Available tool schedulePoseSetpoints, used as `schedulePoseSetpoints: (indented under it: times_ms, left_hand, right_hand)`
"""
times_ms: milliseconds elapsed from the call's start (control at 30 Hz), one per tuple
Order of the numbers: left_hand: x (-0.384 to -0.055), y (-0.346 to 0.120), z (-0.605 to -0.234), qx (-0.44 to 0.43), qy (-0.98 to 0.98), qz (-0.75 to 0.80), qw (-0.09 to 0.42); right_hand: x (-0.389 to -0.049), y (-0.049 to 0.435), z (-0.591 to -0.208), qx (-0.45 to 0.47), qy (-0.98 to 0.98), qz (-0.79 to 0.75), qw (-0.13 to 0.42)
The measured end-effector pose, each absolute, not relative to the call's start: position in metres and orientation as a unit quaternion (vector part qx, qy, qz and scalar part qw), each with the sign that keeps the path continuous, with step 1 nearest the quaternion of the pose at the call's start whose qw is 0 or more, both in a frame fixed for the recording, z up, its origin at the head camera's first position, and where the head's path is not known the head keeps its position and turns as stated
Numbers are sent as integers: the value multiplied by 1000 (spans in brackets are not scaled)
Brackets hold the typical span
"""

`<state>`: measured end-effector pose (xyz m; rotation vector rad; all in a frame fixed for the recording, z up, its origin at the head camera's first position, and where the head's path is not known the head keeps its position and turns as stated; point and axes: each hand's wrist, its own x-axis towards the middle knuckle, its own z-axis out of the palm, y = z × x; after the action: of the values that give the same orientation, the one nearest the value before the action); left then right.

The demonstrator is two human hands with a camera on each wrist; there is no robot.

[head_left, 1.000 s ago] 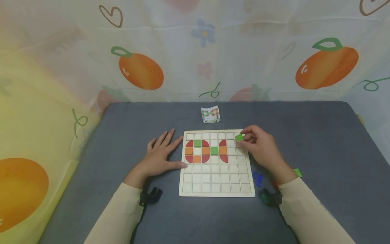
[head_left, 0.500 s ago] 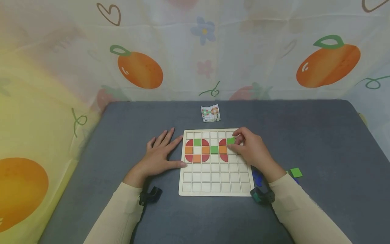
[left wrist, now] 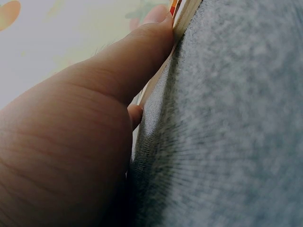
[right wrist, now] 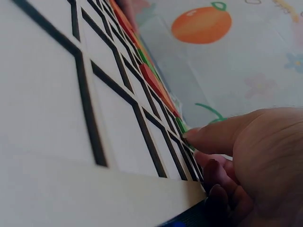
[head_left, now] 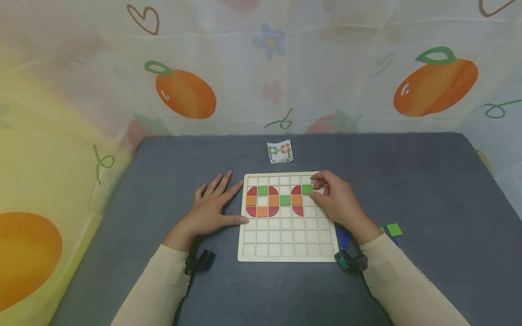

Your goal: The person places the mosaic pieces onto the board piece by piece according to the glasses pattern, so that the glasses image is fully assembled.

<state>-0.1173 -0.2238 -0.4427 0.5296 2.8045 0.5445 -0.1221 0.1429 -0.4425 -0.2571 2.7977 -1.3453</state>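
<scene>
Two hands at work on a pale grid board (head_left: 285, 249), which lies flat on a grey worktop (head_left: 261, 290). The left hand (head_left: 212, 208) lies with fingers straight and spread; its index fingertip reaches the board's left edge near the far corner, and its thumb tip touches the same edge lower down. The right hand (head_left: 338, 197) has curled fingers, with index finger and thumb at the right side of a green tile (head_left: 306, 189). The right wrist view shows the thumb touching this tile; whether the fingers also pinch it cannot be told. The tile occupies the second row from the far edge, just right of a red rounded piece (head_left: 297, 189). Other red, orange and green pieces fill cells farther left, including a ring of eight around one bare cell. Beyond the board's far edge rests a small printed card (head_left: 280, 151) bearing a coloured grid. Blue pieces (head_left: 343, 237) lie just beside the board's right edge, near the right wrist. A loose green square (head_left: 394, 229) lies beyond the right forearm. Behind the worktop hangs a cloth (head_left: 318, 68) printed with oranges and flowers.
</scene>
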Motion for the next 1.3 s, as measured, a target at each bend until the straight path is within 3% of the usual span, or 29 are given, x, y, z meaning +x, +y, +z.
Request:
schedulePoseSetpoints:
  times_ms: [167,567,833,1300]
  left_hand:
    - [-117,-224,-442,184,958,188,116]
    - [-117,-224,-442,190,957,190,113]
    - [-117,-226,-444,189,956,195,108]
    - [-117,-225,-443,188,956,198,107]
  right_hand:
    - [-122,144,-442,-80,892,-445,9]
    - [-118,168,-425,-81,826,-553,67]
    - [-106,191,-412,-94,814,-571,49]
    - [-86,255,-432,-162,802,-575,11]
